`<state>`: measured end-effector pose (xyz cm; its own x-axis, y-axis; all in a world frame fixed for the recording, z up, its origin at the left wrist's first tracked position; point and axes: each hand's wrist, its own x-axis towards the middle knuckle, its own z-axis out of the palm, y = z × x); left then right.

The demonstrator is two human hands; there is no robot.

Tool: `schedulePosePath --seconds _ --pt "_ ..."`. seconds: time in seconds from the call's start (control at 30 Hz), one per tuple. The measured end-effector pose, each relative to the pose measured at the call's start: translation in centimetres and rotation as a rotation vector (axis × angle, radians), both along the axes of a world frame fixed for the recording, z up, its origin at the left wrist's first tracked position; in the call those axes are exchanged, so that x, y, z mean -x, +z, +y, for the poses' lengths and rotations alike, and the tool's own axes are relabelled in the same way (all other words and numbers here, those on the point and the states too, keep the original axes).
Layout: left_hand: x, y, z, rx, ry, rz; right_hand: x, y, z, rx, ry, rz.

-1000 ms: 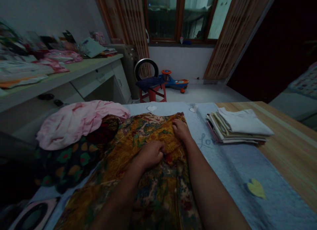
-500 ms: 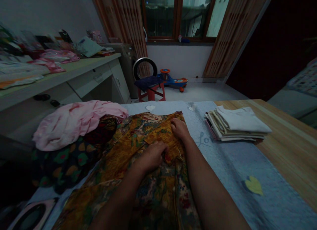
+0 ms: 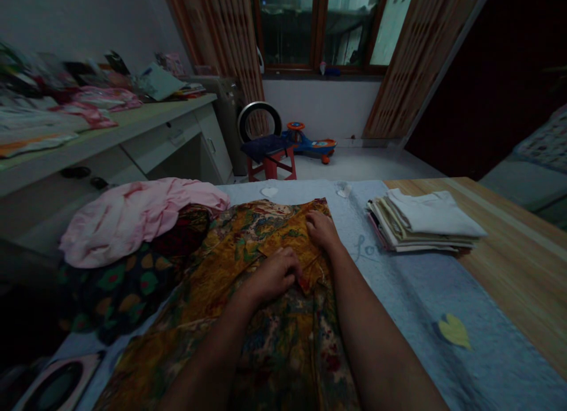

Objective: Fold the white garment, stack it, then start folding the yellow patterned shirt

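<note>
A mustard-yellow garment with a multicoloured print [image 3: 212, 287] lies spread out in front of me, partly folded over near its right side. My left hand [image 3: 274, 275] is over the middle of it, fingers curled down at the edge of a folded flap, where they seem to pinch the cloth. Farther up, my right hand [image 3: 322, 229] is at the garment's right edge with bent fingers closed on the fabric. Both forearms cover parts of the print.
A blue cover [image 3: 372, 281] lies over the wooden table [image 3: 500, 240]. Folded clothes [image 3: 425, 222] are stacked at the right. At the left are a heaped pink cloth [image 3: 133, 222] and dark patterned cloth [image 3: 115, 287]. Beyond the table stands a red stool [image 3: 272, 166].
My left hand has lifted slightly and its fingers have shifted on the flap. The right hand and the garment look almost the same.
</note>
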<state>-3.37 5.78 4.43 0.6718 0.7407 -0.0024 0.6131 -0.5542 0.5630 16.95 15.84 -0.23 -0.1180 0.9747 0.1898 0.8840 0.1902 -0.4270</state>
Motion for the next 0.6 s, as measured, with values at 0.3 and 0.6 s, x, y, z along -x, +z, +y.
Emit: schedulePosePath --seconds 0.3,0.6 --pt "0.8 0.9 0.2 0.247 0.013 0.053 0.0 0.0 0.1 -0.005 -0.006 0.002" --pt "2.7 0.6 1.8 0.097 0.294 -0.012 0.7 0.5 -0.7 -0.024 0.001 -0.042"
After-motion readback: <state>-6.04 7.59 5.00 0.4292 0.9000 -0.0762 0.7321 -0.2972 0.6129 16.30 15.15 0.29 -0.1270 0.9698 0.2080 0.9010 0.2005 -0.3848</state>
